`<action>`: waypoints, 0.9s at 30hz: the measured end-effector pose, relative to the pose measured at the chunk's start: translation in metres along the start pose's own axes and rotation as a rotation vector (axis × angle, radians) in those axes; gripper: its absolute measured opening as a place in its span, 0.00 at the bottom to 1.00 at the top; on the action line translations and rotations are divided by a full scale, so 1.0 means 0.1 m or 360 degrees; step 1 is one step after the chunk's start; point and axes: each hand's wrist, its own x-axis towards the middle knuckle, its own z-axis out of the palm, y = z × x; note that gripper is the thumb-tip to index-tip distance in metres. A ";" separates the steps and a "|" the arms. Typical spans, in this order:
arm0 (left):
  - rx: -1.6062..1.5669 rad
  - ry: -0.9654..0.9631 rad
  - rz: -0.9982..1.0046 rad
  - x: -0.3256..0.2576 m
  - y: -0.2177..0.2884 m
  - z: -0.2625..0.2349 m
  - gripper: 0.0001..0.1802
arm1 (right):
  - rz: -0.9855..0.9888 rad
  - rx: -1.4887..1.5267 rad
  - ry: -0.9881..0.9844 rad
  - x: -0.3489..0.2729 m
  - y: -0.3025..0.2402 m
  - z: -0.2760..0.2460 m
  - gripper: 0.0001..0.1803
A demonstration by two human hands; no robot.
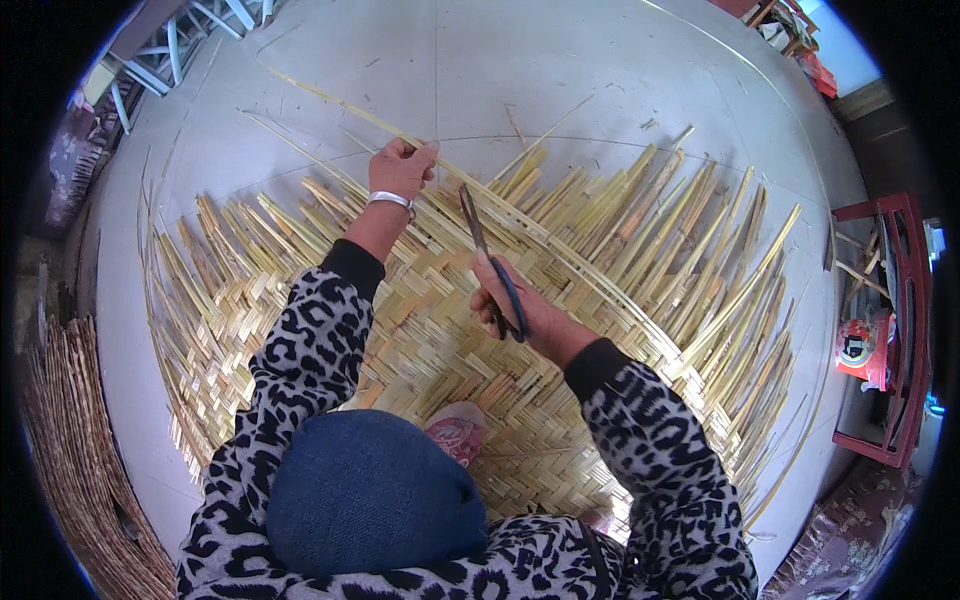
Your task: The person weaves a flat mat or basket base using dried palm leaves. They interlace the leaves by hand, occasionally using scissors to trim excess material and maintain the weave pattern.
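Observation:
A long, thin bamboo strip (340, 103) is pinched in the fingers of my left hand (402, 168), its free end reaching away to the far left over the floor. My right hand (520, 305) grips a pair of scissors (474, 220) by the dark handles, blades pointing away from me. The blades look close together and lie just right of my left hand, near the strips. Beneath both hands spreads a woven bamboo mat (420, 345), with loose strip ends fanning out along its far and side edges. My palm hides part of the scissors' handles.
My pink shoe (457, 430) rests on the mat beside my denim-covered knee (375, 495). A stack of brown slats (90, 440) stands at left, a dark red wooden frame (905, 330) at right. Metal legs (173, 50) are at far left; bamboo scraps lie on the pale floor (560, 60).

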 end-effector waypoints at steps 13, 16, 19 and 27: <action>-0.0107 -0.0027 0.0115 -0.05 -0.09 -0.02 0.12 | -0.0209 0.0341 0.0160 0.88 -0.24 0.27 0.33; -0.0248 -0.0044 0.0043 -0.10 -0.08 0.00 0.11 | -0.0211 0.0297 0.0206 0.85 -0.30 0.30 0.33; -0.0358 -0.0025 0.0007 -0.18 -0.07 0.03 0.12 | -0.0223 0.0230 0.0384 0.83 -0.26 0.29 0.32; -0.0190 -0.0120 -0.0329 -1.15 -0.30 0.19 0.15 | -0.0099 -0.1149 0.0485 -0.10 0.62 -0.21 0.25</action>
